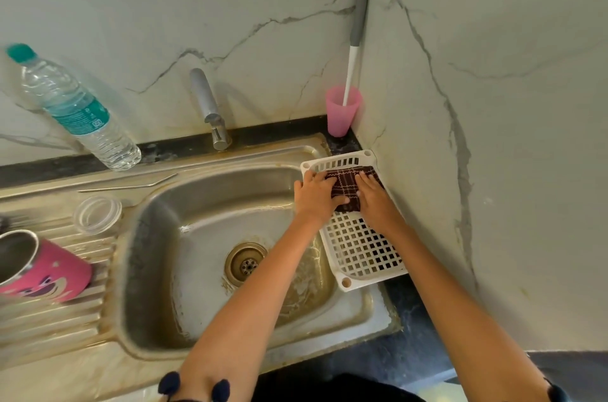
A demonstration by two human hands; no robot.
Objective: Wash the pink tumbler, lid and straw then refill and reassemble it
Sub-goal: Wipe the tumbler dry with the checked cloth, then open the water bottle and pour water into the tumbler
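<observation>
- Down at the lower left of the frame, the pink tumbler (49,270) lies on its side on the ribbed drainboard (49,336), open mouth toward the left edge.
- Upper left, a water bottle (75,109) stands by the wall.
- Just right of the tumbler, the clear lid (97,214) sits on the drainboard, and the metal straw (128,186) lies on the sink (263,151) rim behind it.
- Right of centre, my left hand (316,196) and right hand (375,201) press flat, fingers straight and close together, on a dark checked cloth (345,188) in the white tray (371,280).
- Above them, a pink cup (342,112) holds a brush (357,26).
</observation>
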